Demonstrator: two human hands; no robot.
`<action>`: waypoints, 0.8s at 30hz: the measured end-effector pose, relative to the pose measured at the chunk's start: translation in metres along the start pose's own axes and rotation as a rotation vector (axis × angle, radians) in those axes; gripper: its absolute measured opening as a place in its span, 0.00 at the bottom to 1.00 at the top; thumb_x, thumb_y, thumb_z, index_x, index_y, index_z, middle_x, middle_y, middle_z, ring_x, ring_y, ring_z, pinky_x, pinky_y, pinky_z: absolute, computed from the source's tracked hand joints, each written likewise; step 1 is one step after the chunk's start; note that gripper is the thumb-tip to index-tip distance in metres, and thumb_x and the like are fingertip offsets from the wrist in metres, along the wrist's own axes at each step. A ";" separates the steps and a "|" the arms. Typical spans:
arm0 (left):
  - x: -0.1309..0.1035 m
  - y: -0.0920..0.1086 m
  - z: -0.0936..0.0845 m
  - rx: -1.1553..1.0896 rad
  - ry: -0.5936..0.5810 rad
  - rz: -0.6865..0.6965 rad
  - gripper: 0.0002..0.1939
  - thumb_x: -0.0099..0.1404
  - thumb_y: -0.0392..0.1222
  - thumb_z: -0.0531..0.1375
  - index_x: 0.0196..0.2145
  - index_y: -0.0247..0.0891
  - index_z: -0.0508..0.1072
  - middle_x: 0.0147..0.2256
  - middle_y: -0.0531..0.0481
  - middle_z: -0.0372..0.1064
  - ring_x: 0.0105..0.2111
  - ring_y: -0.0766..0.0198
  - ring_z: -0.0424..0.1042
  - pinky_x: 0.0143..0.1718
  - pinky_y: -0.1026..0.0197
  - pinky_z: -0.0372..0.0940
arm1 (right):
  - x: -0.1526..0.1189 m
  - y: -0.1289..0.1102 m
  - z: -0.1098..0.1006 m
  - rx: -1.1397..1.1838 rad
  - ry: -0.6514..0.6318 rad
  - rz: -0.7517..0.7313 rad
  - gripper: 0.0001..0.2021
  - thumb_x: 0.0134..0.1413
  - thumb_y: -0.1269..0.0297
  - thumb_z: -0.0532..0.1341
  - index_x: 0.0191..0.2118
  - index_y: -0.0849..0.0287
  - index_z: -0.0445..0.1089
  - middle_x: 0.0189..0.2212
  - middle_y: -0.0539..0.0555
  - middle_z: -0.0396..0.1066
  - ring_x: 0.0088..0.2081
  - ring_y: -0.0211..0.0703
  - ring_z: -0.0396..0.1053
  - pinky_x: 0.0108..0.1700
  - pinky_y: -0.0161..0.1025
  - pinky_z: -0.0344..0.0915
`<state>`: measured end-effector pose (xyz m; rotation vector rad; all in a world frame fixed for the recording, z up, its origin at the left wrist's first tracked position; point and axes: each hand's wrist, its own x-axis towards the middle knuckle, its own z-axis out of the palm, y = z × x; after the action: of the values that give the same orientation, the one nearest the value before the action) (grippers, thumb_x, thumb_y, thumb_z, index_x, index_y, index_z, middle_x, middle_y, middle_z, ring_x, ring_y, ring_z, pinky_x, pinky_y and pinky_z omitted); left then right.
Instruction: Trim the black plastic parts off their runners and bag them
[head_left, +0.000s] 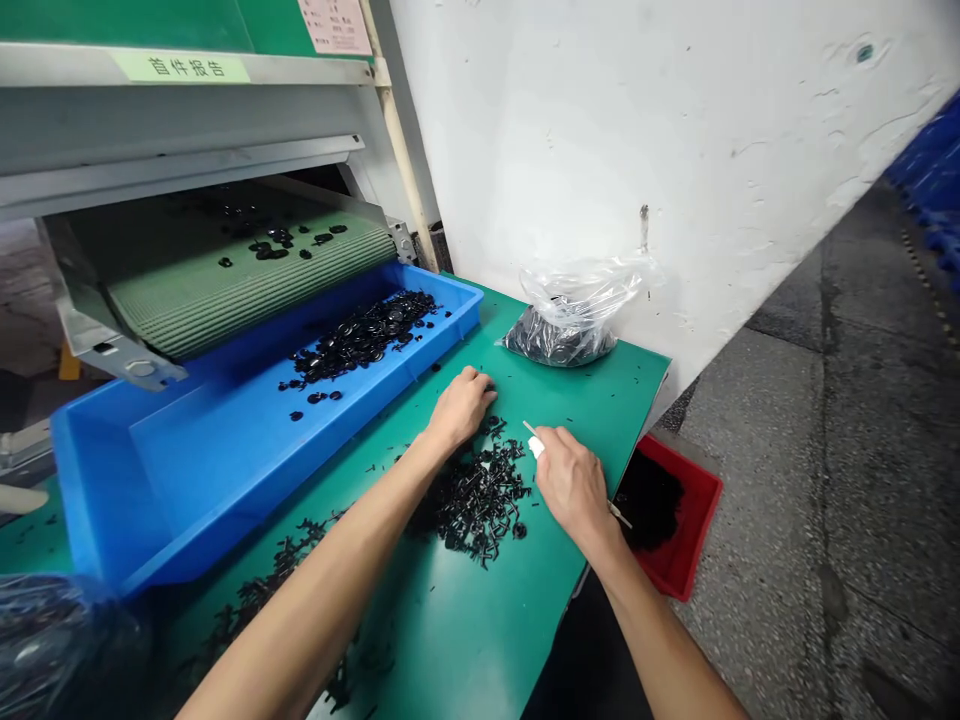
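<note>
On the green tabletop (450,620) lies a loose pile of small black parts (480,500). My left hand (461,405) rests at the far edge of this pile, its fingers curled together over a dark bit too small to identify. To the right of the pile, my right hand (574,480) is closed around a thin light stick (619,515), whose ends show on both sides of the hand. Something white covers or sits at one of its fingertips. More black parts (262,590) are strewn beside my left forearm.
A blue tray (202,450) with round black parts stands below a green conveyor belt (225,270). A clear bag (562,335) of dark parts sits against the white wall. Past the table's right edge is a red bin (701,520). Another plastic bag (56,650) is at lower left.
</note>
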<state>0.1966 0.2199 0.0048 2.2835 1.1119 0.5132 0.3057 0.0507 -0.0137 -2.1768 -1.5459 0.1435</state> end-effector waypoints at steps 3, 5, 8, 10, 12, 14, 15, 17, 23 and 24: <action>-0.005 0.006 -0.006 -0.126 -0.004 -0.059 0.06 0.64 0.41 0.60 0.36 0.36 0.74 0.39 0.46 0.74 0.39 0.55 0.73 0.42 0.51 0.67 | 0.001 0.002 -0.002 0.032 0.001 -0.001 0.16 0.60 0.75 0.52 0.49 0.58 0.70 0.38 0.55 0.72 0.35 0.41 0.69 0.31 0.34 0.54; -0.025 0.012 -0.016 -0.245 0.004 -0.116 0.07 0.64 0.42 0.59 0.37 0.37 0.74 0.34 0.46 0.75 0.33 0.56 0.75 0.37 0.54 0.68 | 0.001 0.003 -0.004 0.064 -0.004 -0.009 0.16 0.59 0.76 0.52 0.49 0.58 0.70 0.39 0.56 0.73 0.36 0.43 0.70 0.32 0.35 0.56; -0.079 0.022 -0.031 -0.446 0.004 -0.197 0.14 0.65 0.46 0.56 0.44 0.36 0.71 0.32 0.45 0.76 0.32 0.57 0.76 0.36 0.55 0.70 | -0.002 0.007 -0.008 0.127 -0.021 -0.038 0.18 0.58 0.77 0.51 0.50 0.59 0.70 0.41 0.57 0.74 0.38 0.45 0.71 0.34 0.35 0.60; -0.125 0.028 -0.036 -0.543 0.013 -0.246 0.13 0.62 0.46 0.59 0.42 0.36 0.71 0.36 0.43 0.76 0.36 0.56 0.77 0.38 0.55 0.70 | -0.007 0.010 -0.011 0.182 -0.039 -0.073 0.19 0.57 0.77 0.51 0.50 0.58 0.70 0.43 0.56 0.74 0.40 0.44 0.72 0.38 0.35 0.62; -0.170 0.030 -0.035 -0.778 0.031 -0.380 0.13 0.58 0.44 0.64 0.39 0.37 0.73 0.43 0.41 0.75 0.37 0.57 0.76 0.41 0.55 0.69 | -0.017 0.011 -0.014 0.234 -0.060 -0.112 0.20 0.57 0.77 0.50 0.50 0.58 0.70 0.46 0.55 0.74 0.44 0.43 0.72 0.42 0.34 0.64; -0.208 0.028 -0.030 -0.976 0.069 -0.496 0.12 0.53 0.41 0.68 0.35 0.37 0.75 0.44 0.43 0.74 0.37 0.59 0.75 0.42 0.57 0.68 | -0.031 0.008 -0.017 0.292 -0.080 -0.158 0.20 0.57 0.77 0.49 0.50 0.58 0.70 0.48 0.54 0.73 0.47 0.42 0.71 0.47 0.34 0.65; -0.222 0.025 -0.027 -1.020 0.089 -0.521 0.10 0.51 0.40 0.69 0.32 0.37 0.75 0.44 0.44 0.74 0.37 0.60 0.74 0.42 0.58 0.67 | -0.040 0.005 -0.019 0.330 -0.092 -0.189 0.20 0.57 0.77 0.49 0.51 0.58 0.70 0.48 0.54 0.73 0.48 0.41 0.70 0.48 0.34 0.64; -0.243 0.020 -0.021 -1.041 0.117 -0.514 0.09 0.50 0.39 0.70 0.28 0.37 0.75 0.40 0.46 0.74 0.36 0.62 0.72 0.39 0.61 0.66 | -0.060 -0.005 -0.022 0.423 -0.125 -0.266 0.21 0.57 0.78 0.49 0.51 0.58 0.70 0.47 0.54 0.73 0.48 0.41 0.70 0.49 0.35 0.65; -0.264 0.011 -0.013 -1.003 0.109 -0.459 0.06 0.56 0.40 0.68 0.31 0.40 0.75 0.30 0.54 0.73 0.26 0.67 0.68 0.30 0.64 0.64 | -0.108 -0.038 -0.022 0.441 -0.226 -0.436 0.25 0.56 0.79 0.46 0.55 0.59 0.68 0.35 0.54 0.71 0.36 0.42 0.70 0.39 0.38 0.67; -0.264 0.010 -0.013 -0.988 0.119 -0.454 0.06 0.55 0.40 0.68 0.31 0.40 0.76 0.31 0.53 0.73 0.28 0.66 0.69 0.32 0.64 0.65 | -0.112 -0.041 -0.021 0.420 -0.230 -0.451 0.25 0.56 0.80 0.46 0.55 0.59 0.68 0.33 0.54 0.70 0.34 0.42 0.70 0.37 0.39 0.67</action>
<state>0.0407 0.0060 -0.0047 1.1302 1.0493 0.7866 0.2364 -0.0478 0.0027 -1.4941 -1.8905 0.5315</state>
